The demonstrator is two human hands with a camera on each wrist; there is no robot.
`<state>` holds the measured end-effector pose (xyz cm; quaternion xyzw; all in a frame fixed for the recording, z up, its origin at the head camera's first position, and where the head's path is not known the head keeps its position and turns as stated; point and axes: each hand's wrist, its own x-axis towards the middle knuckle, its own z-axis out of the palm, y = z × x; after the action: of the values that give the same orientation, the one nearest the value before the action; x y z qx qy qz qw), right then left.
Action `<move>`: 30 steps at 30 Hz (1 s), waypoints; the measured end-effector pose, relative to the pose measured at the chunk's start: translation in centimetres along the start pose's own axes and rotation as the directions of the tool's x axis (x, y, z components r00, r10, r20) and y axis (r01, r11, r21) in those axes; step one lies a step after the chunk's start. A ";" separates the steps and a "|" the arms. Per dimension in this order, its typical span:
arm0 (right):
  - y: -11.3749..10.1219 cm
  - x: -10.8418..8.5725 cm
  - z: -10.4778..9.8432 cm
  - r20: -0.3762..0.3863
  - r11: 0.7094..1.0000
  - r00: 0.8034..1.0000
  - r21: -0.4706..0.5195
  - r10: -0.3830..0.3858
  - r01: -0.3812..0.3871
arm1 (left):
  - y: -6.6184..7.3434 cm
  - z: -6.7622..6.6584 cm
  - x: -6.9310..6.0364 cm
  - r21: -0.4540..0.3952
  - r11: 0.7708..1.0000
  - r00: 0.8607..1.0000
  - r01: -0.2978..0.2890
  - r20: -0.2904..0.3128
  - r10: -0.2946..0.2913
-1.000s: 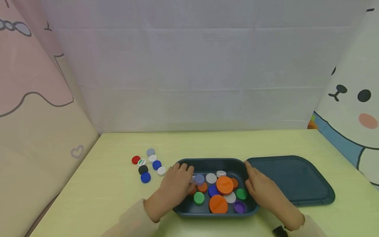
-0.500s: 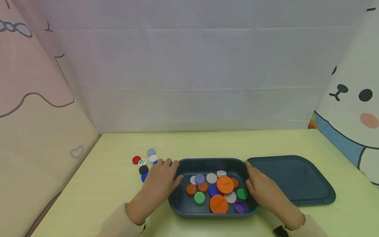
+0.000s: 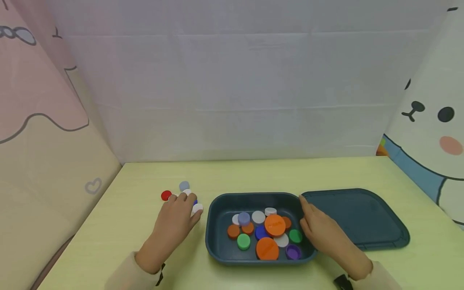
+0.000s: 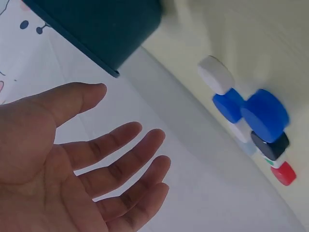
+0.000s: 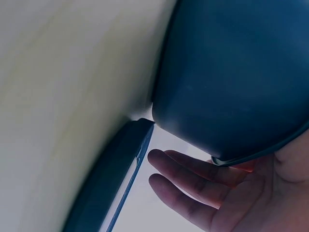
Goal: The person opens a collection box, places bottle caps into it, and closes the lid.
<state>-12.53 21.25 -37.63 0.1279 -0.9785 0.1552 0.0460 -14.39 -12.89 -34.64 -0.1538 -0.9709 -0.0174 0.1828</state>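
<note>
In the head view my left hand (image 3: pixel 174 223) is over a group of bottle caps on the left. Its fingers are spread and loosely bent in the left wrist view, with nothing between them. A white cap (image 3: pixel 197 208), a red cap (image 3: pixel 166 195) and a pale lilac cap (image 3: pixel 184 185) show around the hand; a blue cap (image 4: pixel 265 115) and a black cap (image 4: pixel 270 145) appear in the left wrist view. My right hand (image 3: pixel 322 227) rests on the right rim of a dark teal container (image 3: pixel 221 205); its visible fingers are loosely extended.
Inside the container lie several caps, among them a large orange cap (image 3: pixel 267 248), a green cap (image 3: pixel 243 241) and a purple cap (image 3: pixel 293 252). A dark teal lid (image 3: pixel 359 219) lies on the yellow table (image 3: pixel 145 173) at the right. White sheeting stands behind the table.
My left hand has moved left from the container's left end to the loose caps. The right hand stays on the rim. The container and lid look unmoved.
</note>
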 end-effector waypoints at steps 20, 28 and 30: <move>-0.1 0.0 -0.1 -0.005 1.000 1.000 0.007 -0.002 0.002 | -3.0 1.8 -1.5 0.080 0.984 0.977 0.162 0.125 -0.171; -0.1 0.0 -0.1 -0.006 1.000 1.000 0.009 -0.007 0.007 | -3.6 2.5 -1.9 0.108 0.980 0.969 0.167 0.164 -0.183; -0.1 0.0 0.0 -0.007 1.000 1.000 0.008 -0.005 0.005 | -3.7 2.7 -1.9 0.110 0.980 0.970 0.163 0.165 -0.180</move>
<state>-12.50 21.20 -37.59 0.1300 -0.9774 0.1592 0.0494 -14.73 -16.74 -37.76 -0.0612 -0.9925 0.0267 0.1021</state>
